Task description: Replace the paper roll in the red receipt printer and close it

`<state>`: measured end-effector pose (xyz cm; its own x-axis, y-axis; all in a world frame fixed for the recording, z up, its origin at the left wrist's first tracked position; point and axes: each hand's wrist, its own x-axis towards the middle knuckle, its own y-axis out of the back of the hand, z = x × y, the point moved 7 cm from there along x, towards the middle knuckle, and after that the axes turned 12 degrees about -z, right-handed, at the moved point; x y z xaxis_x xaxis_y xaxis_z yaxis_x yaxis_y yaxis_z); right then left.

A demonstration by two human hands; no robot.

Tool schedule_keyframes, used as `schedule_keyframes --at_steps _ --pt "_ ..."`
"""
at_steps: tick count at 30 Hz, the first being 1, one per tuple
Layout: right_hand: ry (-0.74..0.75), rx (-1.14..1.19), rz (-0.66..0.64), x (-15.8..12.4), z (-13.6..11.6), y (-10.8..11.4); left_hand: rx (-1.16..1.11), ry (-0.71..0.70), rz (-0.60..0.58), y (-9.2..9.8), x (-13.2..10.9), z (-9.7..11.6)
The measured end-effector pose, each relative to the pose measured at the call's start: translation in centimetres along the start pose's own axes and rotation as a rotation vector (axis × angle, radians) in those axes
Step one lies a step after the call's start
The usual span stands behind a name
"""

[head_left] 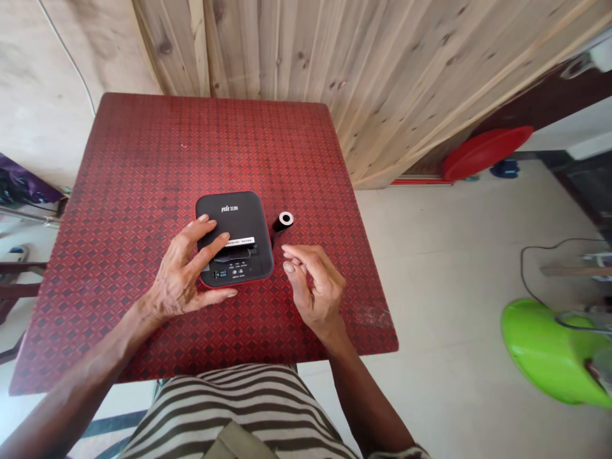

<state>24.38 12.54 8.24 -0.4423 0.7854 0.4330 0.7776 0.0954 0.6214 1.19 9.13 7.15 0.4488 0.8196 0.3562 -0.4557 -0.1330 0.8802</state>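
A flat black device with rounded corners and a red rim, which looks like a small receipt printer (pixel 236 223), lies on the red patterned table. It bears white lettering, a white barcode strip, a dark recess and small sockets along the near side. My left hand (pixel 184 268) rests on its left part, two fingers stretched over the top and the thumb along the near edge. To the right of the device, apart from it, my right hand (pixel 315 284) hovers with fingers curled and thumb close to the index finger. Whatever the fingers hold, if anything, is hidden. Beyond it lies a small black cylinder with a white ring-shaped end (pixel 285 220).
The red table (pixel 143 153) meets a wooden plank wall (pixel 296 51) at its far edge. On the floor to the right stand a bright green plastic stool or tub (pixel 540 350) and, farther back, a red round basin (pixel 488 153). A dark cable (pixel 523 268) hangs at the right.
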Motion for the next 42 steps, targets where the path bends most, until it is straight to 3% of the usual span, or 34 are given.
schedule_keyframes --at_steps 5,8,12,20,42 --pt "-0.11 0.076 -0.024 -3.4 1.5 -2.8 -0.027 0.21 0.196 -0.4 -2.7 0.8" --pt "-0.095 0.058 -0.093 -4.4 1.4 -4.5 -0.03 0.228 0.272 -1.0 -4.0 1.6" --pt "-0.059 -0.078 -0.086 -5.0 1.2 -5.1 0.016 0.198 0.316 -1.4 -4.5 1.9" --pt "0.055 -0.273 -0.085 -5.2 0.2 -5.2 -0.018 0.176 0.348 -1.1 -4.5 1.6" --pt "0.079 -0.257 -0.079 -5.5 0.3 -5.4 -0.033 0.199 0.328 -1.1 -4.8 1.0"
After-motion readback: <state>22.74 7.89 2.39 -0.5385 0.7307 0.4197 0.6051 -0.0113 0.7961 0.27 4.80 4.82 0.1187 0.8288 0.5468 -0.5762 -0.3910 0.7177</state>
